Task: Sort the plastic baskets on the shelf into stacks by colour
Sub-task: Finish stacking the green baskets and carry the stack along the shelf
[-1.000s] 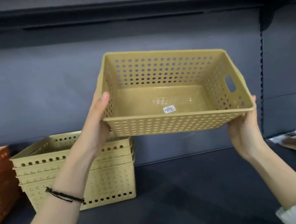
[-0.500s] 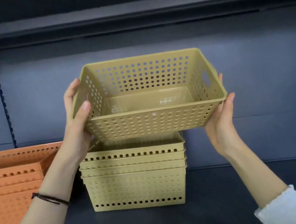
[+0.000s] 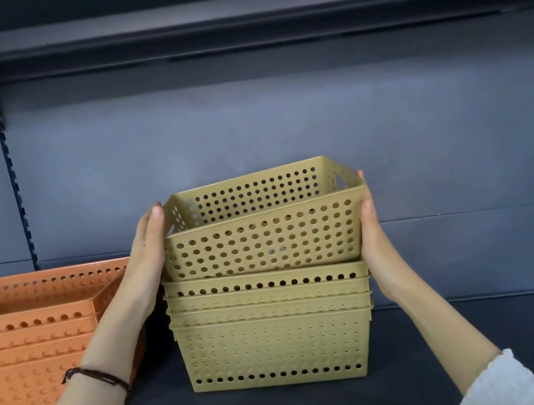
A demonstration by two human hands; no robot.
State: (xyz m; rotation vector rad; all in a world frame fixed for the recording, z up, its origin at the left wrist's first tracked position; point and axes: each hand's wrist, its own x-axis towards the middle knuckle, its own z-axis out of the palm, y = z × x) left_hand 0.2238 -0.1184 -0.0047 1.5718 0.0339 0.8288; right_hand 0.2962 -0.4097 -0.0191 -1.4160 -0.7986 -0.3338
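Observation:
A mustard-yellow perforated basket (image 3: pixel 264 241) sits tilted in the mouth of a stack of yellow baskets (image 3: pixel 273 347) at the shelf's middle, its right side higher than its left. My left hand (image 3: pixel 148 254) presses flat on its left end and my right hand (image 3: pixel 373 238) on its right end, so both hold it. A stack of orange baskets (image 3: pixel 30 341) stands to the left, partly behind my left forearm.
The dark grey shelf board (image 3: pixel 486 336) runs to the right of the yellow stack. Behind stands a grey back panel (image 3: pixel 281 123) with a slotted upright (image 3: pixel 16 191) at the left. Another shelf (image 3: pixel 232 23) hangs overhead.
The yellow basket has come down from above the yellow stack into its top, now tilted. Both hands moved down with it.

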